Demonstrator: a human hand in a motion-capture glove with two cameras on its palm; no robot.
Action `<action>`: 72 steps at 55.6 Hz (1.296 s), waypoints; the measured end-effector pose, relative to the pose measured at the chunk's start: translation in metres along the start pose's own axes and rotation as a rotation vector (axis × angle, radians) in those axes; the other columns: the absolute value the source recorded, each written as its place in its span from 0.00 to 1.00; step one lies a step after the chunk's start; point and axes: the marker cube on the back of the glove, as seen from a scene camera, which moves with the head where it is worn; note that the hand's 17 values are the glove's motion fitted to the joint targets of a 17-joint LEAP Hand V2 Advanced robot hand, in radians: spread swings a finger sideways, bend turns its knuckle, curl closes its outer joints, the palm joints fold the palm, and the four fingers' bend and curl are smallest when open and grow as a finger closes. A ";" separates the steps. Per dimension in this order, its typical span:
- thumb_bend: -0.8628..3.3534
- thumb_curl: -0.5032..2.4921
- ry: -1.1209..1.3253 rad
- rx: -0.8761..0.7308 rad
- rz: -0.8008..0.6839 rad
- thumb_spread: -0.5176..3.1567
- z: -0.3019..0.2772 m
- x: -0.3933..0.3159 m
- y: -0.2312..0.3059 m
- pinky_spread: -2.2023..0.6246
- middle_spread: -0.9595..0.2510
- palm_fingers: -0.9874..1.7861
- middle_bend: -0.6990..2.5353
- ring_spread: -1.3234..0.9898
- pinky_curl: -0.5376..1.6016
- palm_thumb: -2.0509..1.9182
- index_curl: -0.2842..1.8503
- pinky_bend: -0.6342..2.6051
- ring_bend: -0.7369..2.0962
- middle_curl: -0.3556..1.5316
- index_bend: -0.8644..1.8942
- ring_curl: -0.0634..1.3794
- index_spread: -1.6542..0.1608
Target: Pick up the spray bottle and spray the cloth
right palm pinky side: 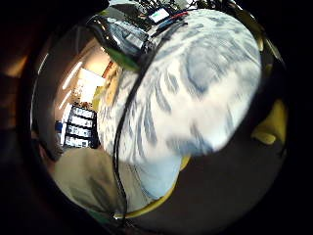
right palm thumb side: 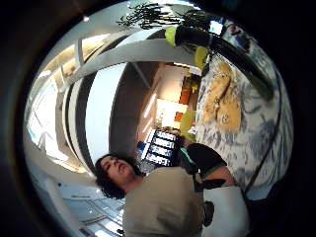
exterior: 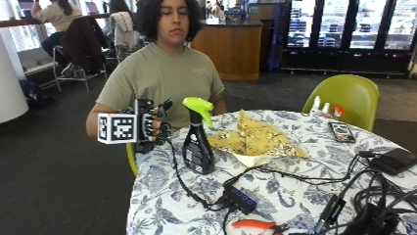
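A: Where is the spray bottle (exterior: 197,139) right now?

B: Standing upright on the patterned worktop (exterior: 287,196) near its edge, dark body, green trigger head. Nothing is touching it.

A: And the gloved right hand (exterior: 151,125)?

B: Raised just beside the bottle, off the worktop's edge, fingers loosely spread and holding nothing. The bare hand is not visible.

A: The cloth?

B: The yellow cloth (exterior: 257,139) lies crumpled just behind the bottle, toward the middle of the worktop.

A: What could go wrong from here, in your view?

B: The bottle is tall and narrow, so a sideways knock from the glove could tip it toward the edge. A black cable (exterior: 186,186) runs past its base, and it could snag the bottle on the lift. There is also a hub (exterior: 240,197) and a phone (exterior: 340,131) nearby; I'd guess a badly aimed nozzle would wet those instead of the cloth.
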 end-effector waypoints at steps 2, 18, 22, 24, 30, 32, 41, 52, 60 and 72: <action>0.20 0.29 -0.031 -0.002 -0.006 0.38 0.007 0.000 -0.018 0.86 0.74 0.39 0.28 0.54 0.43 0.69 0.24 0.32 0.42 0.38 0.36 0.28 0.67; 0.20 0.30 -0.110 0.060 0.025 0.38 0.050 0.007 -0.117 0.84 0.75 0.39 0.28 0.54 0.42 0.71 0.22 0.33 0.43 0.37 0.35 0.28 0.69; 0.21 0.30 -0.116 0.086 0.036 0.38 0.055 0.013 -0.134 0.83 0.75 0.41 0.28 0.54 0.42 0.73 0.22 0.33 0.45 0.37 0.35 0.28 0.70; 0.20 0.30 -0.109 0.107 0.038 0.38 0.056 0.016 -0.142 0.83 0.74 0.42 0.28 0.53 0.42 0.73 0.21 0.33 0.45 0.37 0.35 0.28 0.70; 0.20 0.31 -0.059 0.157 0.029 0.38 0.054 0.022 -0.164 0.81 0.74 0.45 0.28 0.52 0.42 0.74 0.21 0.34 0.47 0.37 0.35 0.29 0.72; 0.20 0.31 -0.051 0.163 0.028 0.38 0.054 0.024 -0.170 0.81 0.75 0.46 0.28 0.52 0.42 0.75 0.21 0.34 0.47 0.37 0.35 0.29 0.73; 0.20 0.32 -0.138 0.154 0.127 0.38 0.058 0.025 -0.183 0.79 0.78 0.52 0.28 0.52 0.42 0.76 0.21 0.33 0.51 0.37 0.35 0.30 0.77; 0.21 0.35 -0.202 0.292 0.160 0.35 0.035 -0.004 -0.168 0.80 0.72 0.73 0.37 0.52 0.37 0.80 0.30 0.23 0.43 0.44 0.49 0.28 0.78; 0.20 0.36 -0.183 0.073 0.142 0.32 0.003 -0.061 -0.162 0.74 0.69 0.85 0.40 0.51 0.41 0.78 0.33 0.28 0.48 0.47 0.47 0.33 0.78; 0.20 0.38 0.234 -0.375 0.333 0.28 0.002 -0.119 -0.162 0.72 0.68 0.84 0.42 0.50 0.43 0.78 0.36 0.30 0.49 0.48 0.48 0.36 0.78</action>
